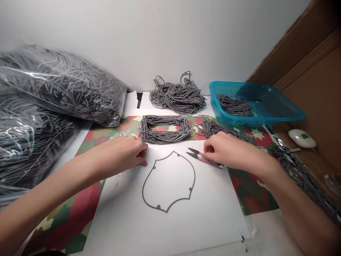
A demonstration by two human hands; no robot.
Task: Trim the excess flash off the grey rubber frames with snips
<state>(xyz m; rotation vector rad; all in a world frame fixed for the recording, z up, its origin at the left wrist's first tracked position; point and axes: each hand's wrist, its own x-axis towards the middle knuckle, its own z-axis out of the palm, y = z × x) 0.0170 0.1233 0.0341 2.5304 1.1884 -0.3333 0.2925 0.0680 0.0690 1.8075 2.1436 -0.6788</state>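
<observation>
A thin grey rubber gasket (195, 174) with small round tabs lies flat on the white sheet (128, 220), its outline curved with pointed corners. My right hand (222, 149) is closed around a pair of thread snips (195, 153), right of the gasket's upper edge; the blades point left and stand apart. Left of the gasket, my left hand (133, 151) hovers over or rests on the sheet with curled fingers, and I see nothing in them. Just beyond it sits a neat stack of the same grey gaskets (165, 137), laid in a rough rectangle.
Large clear bags of grey rubber parts (80, 85) fill the left side. At the back lies a tangled grey pile (177, 97). A blue plastic basket (277, 119) holds more, with a smaller bunch (213, 128) before it. A white computer mouse (302, 138) and cardboard (306, 71) are on the right.
</observation>
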